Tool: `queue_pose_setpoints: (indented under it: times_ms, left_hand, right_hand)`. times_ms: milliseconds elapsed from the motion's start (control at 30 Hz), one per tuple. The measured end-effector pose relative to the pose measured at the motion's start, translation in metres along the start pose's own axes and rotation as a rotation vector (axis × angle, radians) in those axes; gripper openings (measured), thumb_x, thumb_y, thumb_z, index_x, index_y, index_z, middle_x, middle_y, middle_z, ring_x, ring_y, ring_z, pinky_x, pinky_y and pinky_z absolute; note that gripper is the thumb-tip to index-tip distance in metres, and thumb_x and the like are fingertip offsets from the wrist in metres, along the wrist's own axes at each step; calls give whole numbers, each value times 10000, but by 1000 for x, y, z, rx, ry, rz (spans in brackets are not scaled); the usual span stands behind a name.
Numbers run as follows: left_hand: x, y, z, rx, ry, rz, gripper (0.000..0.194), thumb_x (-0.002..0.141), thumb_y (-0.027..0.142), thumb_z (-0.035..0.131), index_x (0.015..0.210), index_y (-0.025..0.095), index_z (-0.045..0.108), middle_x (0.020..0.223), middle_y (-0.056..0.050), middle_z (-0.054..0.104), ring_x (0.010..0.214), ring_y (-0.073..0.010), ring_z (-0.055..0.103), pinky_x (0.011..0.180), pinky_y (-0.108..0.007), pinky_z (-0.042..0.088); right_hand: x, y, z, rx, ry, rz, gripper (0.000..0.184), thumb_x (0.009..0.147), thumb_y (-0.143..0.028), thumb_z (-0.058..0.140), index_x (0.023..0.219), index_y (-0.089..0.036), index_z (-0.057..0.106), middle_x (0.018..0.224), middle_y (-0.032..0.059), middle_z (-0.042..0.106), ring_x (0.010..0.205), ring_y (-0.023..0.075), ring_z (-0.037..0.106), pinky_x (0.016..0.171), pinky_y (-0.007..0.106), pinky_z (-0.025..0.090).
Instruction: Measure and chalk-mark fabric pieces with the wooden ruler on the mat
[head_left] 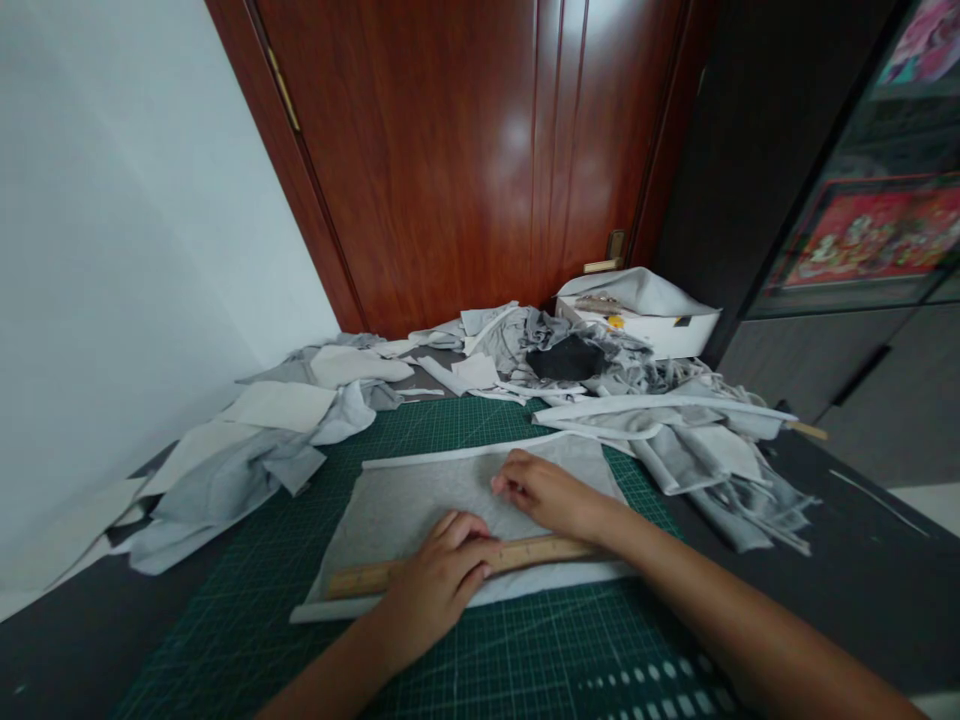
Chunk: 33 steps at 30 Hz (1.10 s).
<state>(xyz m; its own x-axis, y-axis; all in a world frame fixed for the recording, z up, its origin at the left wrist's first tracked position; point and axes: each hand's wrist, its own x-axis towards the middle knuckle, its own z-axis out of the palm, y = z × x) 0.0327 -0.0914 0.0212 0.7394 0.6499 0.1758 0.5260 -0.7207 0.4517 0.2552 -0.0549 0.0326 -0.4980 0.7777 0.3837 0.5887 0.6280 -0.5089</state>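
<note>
A light grey piece of cloth with white bands along its far and near edges lies flat on the green cutting mat. Along its near side runs a wooden ruler. My left hand is closed over the ruler's middle, thumb and fingers pressing it down on the cloth. Above the cloth, past the ruler, my right hand has its fingers curled together in a pinch. Whether anything small is between those fingertips is hidden. The right forearm covers the ruler's right end.
Grey cloth pieces and pale sheets lie along the left wall. A heap of scraps fills the back, beside a white box. Folded cloth lies on the mat's right. A brown door stands behind the dark table.
</note>
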Motion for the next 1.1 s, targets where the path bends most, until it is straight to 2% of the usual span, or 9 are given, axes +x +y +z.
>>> queue_pose_setpoints:
  times_ms: [133,267,367,567,700,800,900,1000,1100]
  left_hand:
    - [2,-2,-1,32,10,52,279,906,156,531,1140,282,616,1114,-26,527,1087,-199,456,966,-347,402]
    - [8,-7,-6,59,-11,74,293,896,153,545,1142,287,631,1111,-32,530,1099,-207,458,972,-364,399]
    - [13,-19,-10,50,0,90,280,894,173,550,1134,286,641,1102,-34,537,1092,-206,467,966,-367,404]
    - [30,-55,-24,64,35,101,243,892,177,550,1100,242,655,1081,-42,537,1066,-193,480,954,-348,409]
    - [35,-64,-28,85,69,123,192,888,169,554,1045,214,654,1050,-39,546,1039,-186,485,933,-331,413]
    - [33,-64,-26,119,93,132,130,894,152,534,954,201,638,1002,-33,553,1026,-189,483,906,-328,419]
    - [32,-64,-24,145,115,129,95,891,155,535,904,202,616,992,-30,545,1027,-196,475,891,-332,423]
    - [32,-63,-22,183,120,130,101,902,183,518,889,211,614,989,-29,541,1021,-200,471,889,-344,422]
    - [29,-58,-20,226,104,135,156,924,191,472,888,213,622,940,-30,558,981,-205,483,879,-355,426]
  right_hand:
    - [16,4,28,-26,-16,-20,208,772,-3,513,846,-145,646,848,54,598,843,173,561,816,293,455]
    - [27,25,45,-31,147,-9,238,736,33,503,822,-154,622,838,48,585,862,179,541,821,300,441]
    - [38,35,49,-25,200,-30,240,741,34,494,831,-160,605,859,48,577,875,175,531,832,303,434]
    - [76,50,50,-27,172,-58,237,746,27,502,858,-151,611,869,49,572,896,175,532,853,311,428]
    - [92,52,51,-74,145,-56,210,751,14,518,858,-137,617,884,63,576,926,188,524,886,331,419]
    - [86,44,53,-61,145,6,179,747,-18,560,873,-129,621,907,78,582,949,205,525,906,361,415]
    - [69,34,55,88,147,88,250,712,-19,590,929,-141,617,927,61,579,916,187,547,863,337,446]
    - [52,26,57,246,122,99,315,689,11,569,942,-171,611,928,27,575,864,152,568,812,295,467]
    - [43,24,59,293,102,100,340,674,48,535,913,-182,609,912,10,574,828,133,571,788,273,473]
